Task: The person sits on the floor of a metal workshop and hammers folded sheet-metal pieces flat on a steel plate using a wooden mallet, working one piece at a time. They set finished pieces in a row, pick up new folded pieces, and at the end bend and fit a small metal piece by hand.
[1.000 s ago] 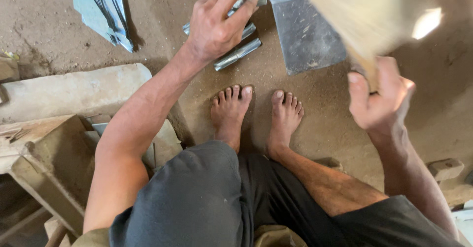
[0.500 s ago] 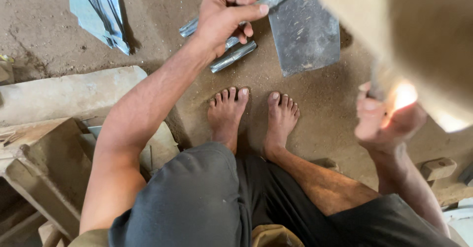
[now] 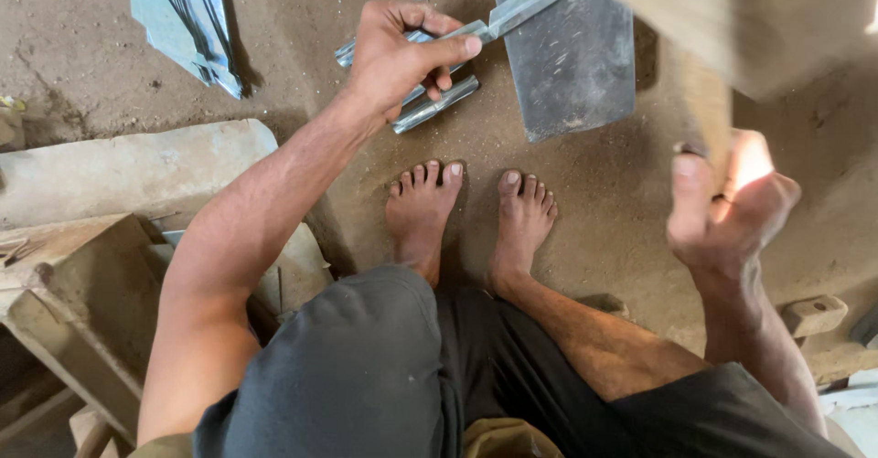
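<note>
My left hand (image 3: 398, 56) is closed around a folded metal strip (image 3: 517, 10) and holds it so its far end lies over a flat grey metal plate (image 3: 572, 65) on the dirt floor. Two more folded strips (image 3: 434, 106) lie on the ground under that hand. My right hand (image 3: 722, 207) grips the handle of a large wooden mallet (image 3: 741, 19), raised and blurred at the upper right. My bare feet (image 3: 471, 207) rest on the dirt just below the strips.
A pile of cut metal sheets (image 3: 187, 15) lies at the upper left. A pale stone slab (image 3: 128, 170) and a wooden block (image 3: 78, 298) sit to my left. Small wooden blocks (image 3: 814, 316) lie at the lower right.
My left hand has taken up a strip from the ground and set its end on the plate. The right hand with the mallet has shifted and risen.
</note>
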